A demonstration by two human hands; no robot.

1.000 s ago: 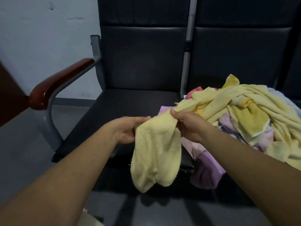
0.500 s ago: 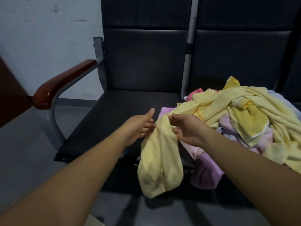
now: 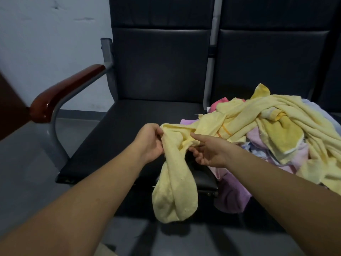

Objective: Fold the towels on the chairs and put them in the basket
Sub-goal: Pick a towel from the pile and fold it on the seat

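Left hand [image 3: 150,143]: grip closed on the top edge of the pale yellow towel [image 3: 175,191], fingers curled into the cloth, fingertips hidden behind it. Right hand [image 3: 212,152]: grip half spread, thumb straight along the towel's upper fold, other fingers curled under. Can't tell if it actually pinches the fold.

Landmark is the armrest chair [image 3: 129,130]. The held towel is over the front right corner of that chair's seat. Its upper part bunches between the two hands and its lower part hangs past the seat's front edge as a twisted double lobe. Corners and hems are not readable. Its far end runs right into the towel pile [image 3: 276,130]. Where it stops and the next yellow towel starts is unclear.

The pile is just right of the armrest chair, on the neighbouring chair [image 3: 267,61], and spills onto the armrest chair's right edge. It is mostly yellow, tangled, and the count is impossible. A pink towel [image 3: 220,103] peeks out at the pile's back. A purple towel [image 3: 232,196] droops off the front, right of the held towel. The pile's right side is cut off by the frame.

The wooden armrest [image 3: 60,95] is on the chair's left. A brown shape [image 3: 9,108] left of that is cut off and unidentifiable. A pale object [image 3: 108,251] below the chair at the bottom edge is mostly hidden by the left forearm.
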